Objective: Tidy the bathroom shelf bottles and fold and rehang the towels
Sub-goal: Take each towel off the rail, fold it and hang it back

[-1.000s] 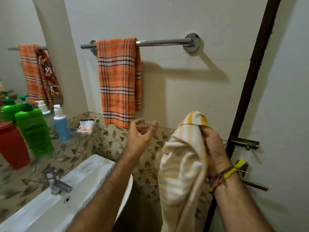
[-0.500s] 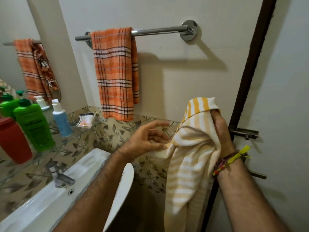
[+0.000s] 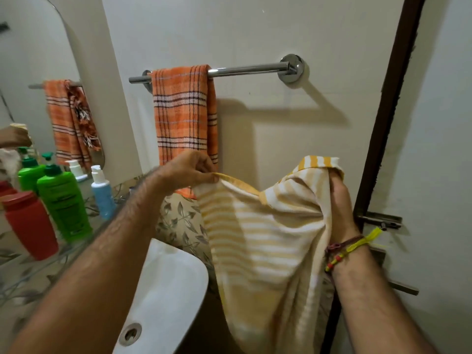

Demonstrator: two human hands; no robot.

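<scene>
Hands first: our left hand (image 3: pixel 190 169) pinched one top corner of the yellow striped towel (image 3: pixel 265 241), while our right hand (image 3: pixel 337 198) gripped the other corner, bunched in a closed fist. We held the towel spread between them, hanging below the towel bar (image 3: pixel 245 70) and in front of the basin (image 3: pixel 173 284). An orange plaid towel (image 3: pixel 182 116) hung folded over the bar's left end. On the glass shelf (image 3: pixel 51 254) to the left stood a blue bottle (image 3: pixel 102 192), a green pump bottle (image 3: pixel 63 200) and a red bottle (image 3: pixel 29 223).
</scene>
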